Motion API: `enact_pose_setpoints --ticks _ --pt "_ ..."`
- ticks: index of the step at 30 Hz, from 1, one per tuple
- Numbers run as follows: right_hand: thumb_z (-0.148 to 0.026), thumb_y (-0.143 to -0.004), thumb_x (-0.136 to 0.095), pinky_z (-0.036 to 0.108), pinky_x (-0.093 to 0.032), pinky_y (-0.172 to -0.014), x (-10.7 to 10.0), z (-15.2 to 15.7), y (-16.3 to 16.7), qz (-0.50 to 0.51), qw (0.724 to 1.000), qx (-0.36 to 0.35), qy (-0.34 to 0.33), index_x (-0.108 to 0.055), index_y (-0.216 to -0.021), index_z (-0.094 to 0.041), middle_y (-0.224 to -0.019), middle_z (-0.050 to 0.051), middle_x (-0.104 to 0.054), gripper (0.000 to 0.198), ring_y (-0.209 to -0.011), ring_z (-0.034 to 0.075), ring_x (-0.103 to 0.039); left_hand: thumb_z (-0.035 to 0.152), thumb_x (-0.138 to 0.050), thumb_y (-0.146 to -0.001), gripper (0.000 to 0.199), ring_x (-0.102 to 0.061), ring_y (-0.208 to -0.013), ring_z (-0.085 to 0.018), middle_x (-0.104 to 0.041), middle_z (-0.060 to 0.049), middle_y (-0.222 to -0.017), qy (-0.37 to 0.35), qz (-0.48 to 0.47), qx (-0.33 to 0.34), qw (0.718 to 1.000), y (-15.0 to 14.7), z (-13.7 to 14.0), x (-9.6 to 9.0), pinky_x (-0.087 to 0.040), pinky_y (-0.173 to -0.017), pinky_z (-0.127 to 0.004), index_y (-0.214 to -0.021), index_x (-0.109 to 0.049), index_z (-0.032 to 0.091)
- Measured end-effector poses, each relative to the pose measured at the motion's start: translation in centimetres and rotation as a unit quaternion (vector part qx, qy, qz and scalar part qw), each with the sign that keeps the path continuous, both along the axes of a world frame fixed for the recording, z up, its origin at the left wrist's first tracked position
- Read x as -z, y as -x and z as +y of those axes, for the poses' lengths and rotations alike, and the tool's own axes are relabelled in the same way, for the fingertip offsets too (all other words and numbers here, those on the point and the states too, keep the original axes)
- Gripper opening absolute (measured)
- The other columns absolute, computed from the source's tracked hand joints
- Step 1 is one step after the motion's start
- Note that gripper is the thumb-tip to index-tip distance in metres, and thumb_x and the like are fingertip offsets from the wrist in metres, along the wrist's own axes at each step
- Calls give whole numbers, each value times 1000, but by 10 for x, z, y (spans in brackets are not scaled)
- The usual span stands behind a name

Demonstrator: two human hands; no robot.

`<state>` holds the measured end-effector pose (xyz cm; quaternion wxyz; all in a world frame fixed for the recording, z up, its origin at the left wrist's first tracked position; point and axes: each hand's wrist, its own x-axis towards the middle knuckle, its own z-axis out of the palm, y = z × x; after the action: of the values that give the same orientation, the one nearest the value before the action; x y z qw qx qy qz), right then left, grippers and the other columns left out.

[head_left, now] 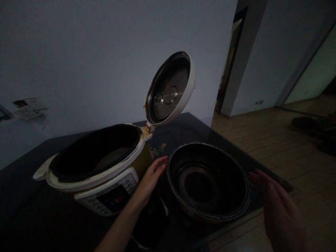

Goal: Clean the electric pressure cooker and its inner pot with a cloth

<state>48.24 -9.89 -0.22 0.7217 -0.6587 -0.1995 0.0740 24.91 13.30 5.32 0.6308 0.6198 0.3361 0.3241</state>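
A dark round inner pot (199,185) stands on the dark tabletop, open side up and with nothing visible in it. My left hand (153,175) is at its left rim, fingers stretched out; the fingertips look close to or touching the rim. On the other side, my right hand (278,206) is spread near the right rim, and I cannot tell if it touches. Left of the pot is an electric pressure cooker (105,168) with a dark, hollow inside and a lit display. Its hinged lid (170,89) stands tilted up, metal underside showing.
The dark tabletop (202,129) has a flower print near the cooker and ends at a right edge, with a tiled floor (252,140) below. A pale wall (91,70) rises behind the cooker. Dark items (315,126) lie on the floor at far right.
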Motion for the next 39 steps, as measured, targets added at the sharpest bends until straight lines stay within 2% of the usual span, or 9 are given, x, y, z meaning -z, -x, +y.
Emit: enact_pose_setpoints --ticks 3,7,13,18,23,26,30,35,39 --pt "-65 -89 -50 52 -32 -116 -15 21 19 43 999 -14 13 -61 -130 -28 -137 5 -60 56 -132 31 -50 42 -63 -88 46 -52 -133 -28 -58 -8 -142 58 -40 -12 997 -13 -3 12 -37 -113 -41 -129 -61 23" --pt "-66 -92 -42 53 -26 -120 -16 27 33 5 997 -5 78 -55 -139 -30 -146 0 -52 60 -141 31 -39 45 -64 -88 54 -40 -142 -27 -50 -4 -150 86 -68 -17 994 -25 -14 18 -32 -117 -41 -138 -55 28" --pt "-64 -96 -25 56 -28 -119 -7 26 39 -59 988 -2 143 -36 -152 -29 -156 -1 -38 67 -146 31 -29 49 -56 -92 61 -26 -149 -24 -33 0 -160 65 -79 -36 994 -32 -24 21 -22 -121 -42 -148 -41 31" --pt "-62 -97 -28 59 -27 -118 1 24 31 -66 988 -6 139 -35 -152 -35 -156 -4 -37 62 -146 33 -28 55 -53 -92 63 -29 -148 -25 -33 -2 -160 18 -81 -24 996 -32 -24 20 -19 -123 -42 -148 -41 28" --pt "-70 -89 -44 56 -36 -114 14 9 4 -149 977 -139 60 -37 -150 -38 -157 -1 -36 69 -145 33 -31 59 -45 -94 65 -26 -149 -24 -30 -1 -162 -16 -88 9 996 -26 -19 25 -17 -124 -42 -150 -37 29" --pt "-70 -85 -53 52 -37 -113 12 4 -2 -133 973 -182 49 -38 -149 -39 -159 0 -32 73 -145 33 -30 60 -45 -94 67 -24 -150 -24 -29 -1 -162 -31 -80 24 996 -20 -13 29 -17 -124 -42 -152 -34 29" --pt "-69 -85 -53 51 -32 -116 10 5 -1 -112 977 -170 58 -35 -151 -38 -160 0 -31 75 -146 32 -28 61 -39 -96 68 -20 -151 -23 -24 -2 -164 -55 -61 72 994 -14 -12 31 -15 -124 -40 -154 -28 28" --pt "-61 -85 -58 44 -49 -104 23 9 -11 -178 970 -160 40 -39 -149 -38 -155 1 -40 71 -138 32 -42 70 -34 -92 86 -9 -153 -23 -5 -4 -167 -66 -59 130 988 -12 -19 32 -10 -125 -41 -158 -2 25" --pt "-63 -84 -58 48 -47 -107 29 9 -15 -161 975 -151 38 -40 -150 -34 -155 3 -39 75 -141 34 -37 78 -37 -85 101 0 -153 -24 3 -6 -167 -116 -74 184 973 -10 -17 33 -6 -124 -41 -157 7 24"
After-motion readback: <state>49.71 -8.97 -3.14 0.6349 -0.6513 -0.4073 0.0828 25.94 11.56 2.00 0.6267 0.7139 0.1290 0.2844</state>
